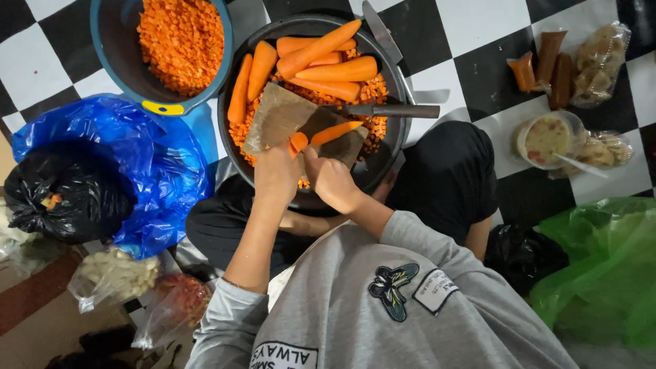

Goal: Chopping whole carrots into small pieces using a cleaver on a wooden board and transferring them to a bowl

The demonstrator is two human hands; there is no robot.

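Note:
A wide black bowl holds several whole peeled carrots and diced carrot. A wooden cutting board lies over its near side. My left hand rests at the board's near edge with its fingers on a short carrot chunk. Right beside it, my right hand pinches the end of a long carrot strip lying on the board. A knife lies loose across the bowl, its handle pointing right; neither hand touches it.
A blue tub of diced carrot stands at the back left. A second knife leans on the bowl's far rim. Blue and black bags lie left, a green bag right. Packaged food and a lidded cup sit at the right.

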